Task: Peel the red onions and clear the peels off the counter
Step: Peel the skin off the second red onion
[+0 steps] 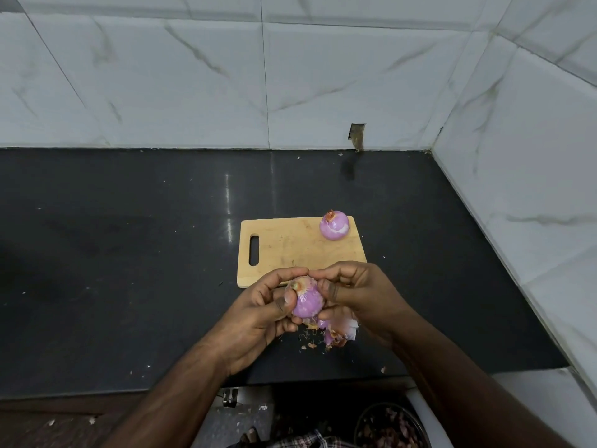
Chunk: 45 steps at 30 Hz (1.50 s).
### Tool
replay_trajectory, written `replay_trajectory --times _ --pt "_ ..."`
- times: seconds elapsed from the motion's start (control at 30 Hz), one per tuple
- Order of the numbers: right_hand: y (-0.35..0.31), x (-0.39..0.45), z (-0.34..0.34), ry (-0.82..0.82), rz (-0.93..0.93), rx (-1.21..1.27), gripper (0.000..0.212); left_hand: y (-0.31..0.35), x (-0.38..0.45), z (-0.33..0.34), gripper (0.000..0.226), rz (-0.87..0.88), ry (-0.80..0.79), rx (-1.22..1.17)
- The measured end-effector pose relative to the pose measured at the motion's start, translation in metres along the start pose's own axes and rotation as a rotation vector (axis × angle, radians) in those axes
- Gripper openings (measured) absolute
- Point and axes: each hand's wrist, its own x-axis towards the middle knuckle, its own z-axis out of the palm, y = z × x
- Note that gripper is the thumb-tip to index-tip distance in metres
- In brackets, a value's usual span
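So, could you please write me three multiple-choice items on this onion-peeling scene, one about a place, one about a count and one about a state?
1. Where does the onion that nobody is holding sit?
A. on the far right corner of the cutting board
B. in the board's handle slot
C. on the bare counter by the wall

2. How many red onions are in view?
A. one
B. two
C. four

3. What are the hands doing?
A. both resting flat on the counter
B. both gripping one onion
C. each holding a separate onion

Answers:
1 A: the peeled onion rests at the far right corner of the cutting board.
2 B: only that one and the held onion show.
3 B: the left hand and the right hand curl round the held onion, above the peels on the counter.
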Motion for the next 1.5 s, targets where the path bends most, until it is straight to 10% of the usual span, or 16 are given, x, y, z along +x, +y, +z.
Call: replay_trajectory --times 1.0,1.27,1.5 --pt "-0.002 0.0 0.008 0.115 -0.02 -0.168 0.01 -0.002 0.004 0.009 0.037 0.006 0.109 0.116" --pt "-0.001 -0.003 0.017 0.253 -0.032 -0.185 0.012 -0.004 0.004 0.007 0.077 0.052 0.094 0.193" --pt "-0.008 -0.016 0.002 0.209 -0.466 -0.834 0.03 0.0 0.002 0.007 0.075 0.039 0.103 0.171"
